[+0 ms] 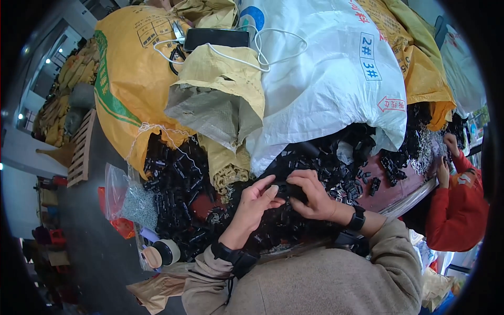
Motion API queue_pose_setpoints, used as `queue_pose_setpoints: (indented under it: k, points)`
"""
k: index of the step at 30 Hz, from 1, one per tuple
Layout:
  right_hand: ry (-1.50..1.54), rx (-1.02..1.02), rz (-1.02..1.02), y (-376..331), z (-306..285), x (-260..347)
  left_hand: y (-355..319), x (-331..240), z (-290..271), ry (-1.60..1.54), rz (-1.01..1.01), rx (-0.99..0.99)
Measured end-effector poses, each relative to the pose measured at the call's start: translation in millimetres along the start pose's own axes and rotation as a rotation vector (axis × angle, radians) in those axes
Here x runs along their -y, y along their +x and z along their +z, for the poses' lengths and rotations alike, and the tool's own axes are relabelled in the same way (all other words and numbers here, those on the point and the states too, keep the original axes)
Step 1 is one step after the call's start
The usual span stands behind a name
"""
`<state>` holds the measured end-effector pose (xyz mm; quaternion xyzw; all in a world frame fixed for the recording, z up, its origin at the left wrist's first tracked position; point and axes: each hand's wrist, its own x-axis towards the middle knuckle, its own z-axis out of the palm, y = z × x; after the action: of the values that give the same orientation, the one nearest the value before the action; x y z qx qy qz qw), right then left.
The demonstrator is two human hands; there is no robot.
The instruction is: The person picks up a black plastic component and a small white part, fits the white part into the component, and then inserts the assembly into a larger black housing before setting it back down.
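My left hand [253, 202] and my right hand [312, 195] meet over a heap of small black plastic parts [178, 184] on a reddish table [391, 191]. Both hands pinch one small black part [286, 190] between their fingertips. The left fingers close on its left end, the right fingers curl over its right side. More black parts [346, 157] lie just beyond my hands. Each wrist wears a dark band.
Big yellow sacks [126, 79] and a white sack [325, 73] are piled behind the heap, with a black phone [216, 38] and white cable on top. A clear bag of small metal pieces [137, 205] and a tape roll [167, 252] lie left. A person in red [457, 210] works at right.
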<state>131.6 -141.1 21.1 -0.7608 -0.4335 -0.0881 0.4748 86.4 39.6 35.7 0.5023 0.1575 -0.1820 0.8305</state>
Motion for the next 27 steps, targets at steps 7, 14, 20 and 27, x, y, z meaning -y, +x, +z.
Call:
queue_pose_setpoints:
  k: [7, 14, 20, 27]
  points:
    - [0.361, 0.397, -0.050, 45, -24, 11, -6, -4, 0, 0.069, 0.035, 0.115]
    - [0.359, 0.556, 0.027, 34, -27, 16, -5, 13, 9, -0.229, -0.115, 0.206]
    - [-0.094, 0.054, 0.395, -21, -91, 12, -46, -10, -67, 0.896, 0.464, -0.554]
    - [-0.442, 0.032, 0.919, -166, -169, 40, -63, -33, -131, 1.842, 0.345, -1.053]
